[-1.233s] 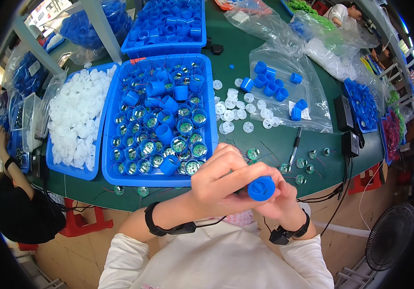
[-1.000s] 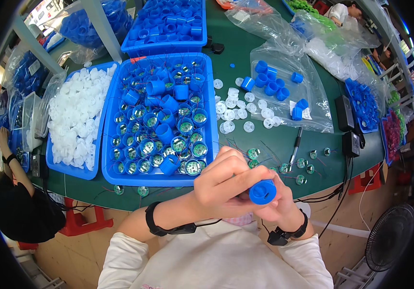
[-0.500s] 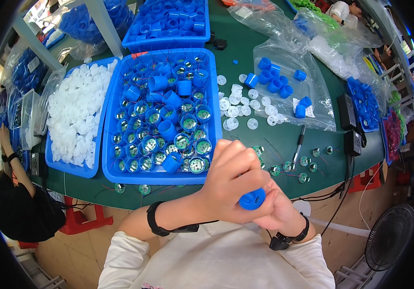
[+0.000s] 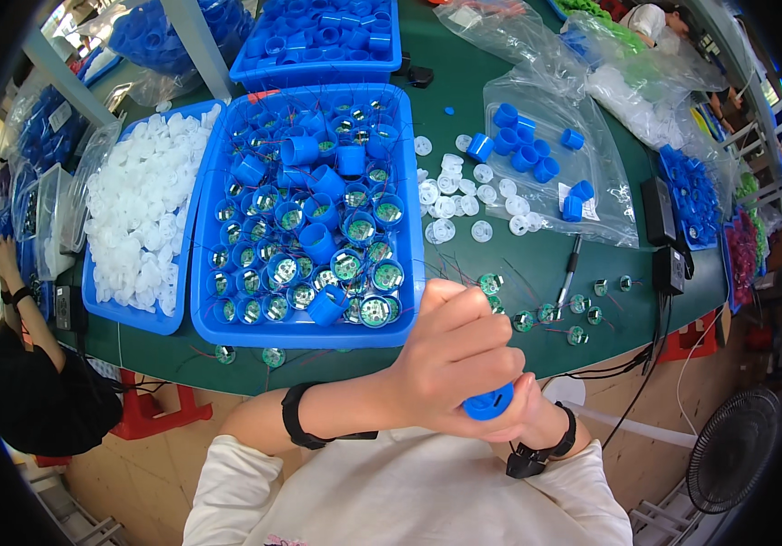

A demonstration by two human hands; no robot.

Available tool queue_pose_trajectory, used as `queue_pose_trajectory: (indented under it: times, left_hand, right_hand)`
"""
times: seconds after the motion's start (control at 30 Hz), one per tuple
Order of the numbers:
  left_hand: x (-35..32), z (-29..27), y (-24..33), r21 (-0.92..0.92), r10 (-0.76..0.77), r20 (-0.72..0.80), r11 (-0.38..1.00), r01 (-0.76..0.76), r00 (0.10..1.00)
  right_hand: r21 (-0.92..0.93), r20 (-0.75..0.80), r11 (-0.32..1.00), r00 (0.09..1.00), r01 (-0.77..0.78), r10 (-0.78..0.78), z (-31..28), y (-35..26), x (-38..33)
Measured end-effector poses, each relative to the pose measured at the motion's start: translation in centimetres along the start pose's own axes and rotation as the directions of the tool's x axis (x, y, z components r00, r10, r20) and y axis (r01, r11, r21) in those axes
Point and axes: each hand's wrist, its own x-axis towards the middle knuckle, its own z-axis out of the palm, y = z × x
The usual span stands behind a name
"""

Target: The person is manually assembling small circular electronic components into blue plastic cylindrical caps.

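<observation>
Here, on the far left, another person in black (image 4: 40,391) is sitting by the green table (image 4: 500,273). Next to them a blue tray of white caps (image 4: 141,209) is lying flat, so the caps are staying in one heap and are easy to grab. Just beside it, a bigger blue tray (image 4: 309,205) is holding blue cups, many with small round parts and thin wires inside; its walls are keeping them from rolling off.

In front of that tray, close to the body, the left hand (image 4: 450,364) is curling tight over the top of a blue cap (image 4: 489,401). The fingers are bent in and nearly closed, pressing on it. The right hand (image 4: 532,419) is sitting under and behind the cap, mostly hidden. It seems to be cupping the cap from below, but I cannot tell how far open it is.

Further right, loose white discs (image 4: 464,205) are lying on the table, then a clear bag with blue caps (image 4: 537,150), within easy reach. A pen (image 4: 568,273) and small round wired parts (image 4: 573,314) are lying near the table edge, and a fan (image 4: 737,450) is standing on the floor
</observation>
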Motion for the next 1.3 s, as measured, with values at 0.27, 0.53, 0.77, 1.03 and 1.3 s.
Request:
queue_pose_trajectory:
  times: [0.27,0.53,0.77,1.03,1.3]
  left_hand:
    - [-0.2,-0.5,-0.4,0.014,-0.095,-0.011,0.995,0.095,0.995]
    - [-0.2,-0.3,-0.2,0.102,-0.005,-0.041,0.995,0.009,0.999]
    - [-0.2,-0.2,0.0,0.088,0.025,-0.039,0.996,-0.022,0.999]
    - [-0.1,-0.1,-0.1,0.04,-0.017,-0.047,0.999,0.019,0.999]
    - [0.9,-1.7,0.0,0.267,-0.001,-0.056,0.964,0.016,0.998]
  right_hand:
    - [0.195,0.227,0.979,0.974,-0.053,0.007,-0.8,0.0,0.2]
    - [0.137,0.247,0.989,0.969,-0.051,0.015,-2.2,0.8,0.6]
    - [0.038,0.209,0.996,0.976,-0.077,0.068,-1.9,1.5,0.3]
    - [0.273,0.388,0.947,0.92,-0.167,0.05,-1.0,0.2,0.1]
    - [-0.26,0.154,0.936,0.967,0.239,-0.204,3.3,-4.0,-0.1]
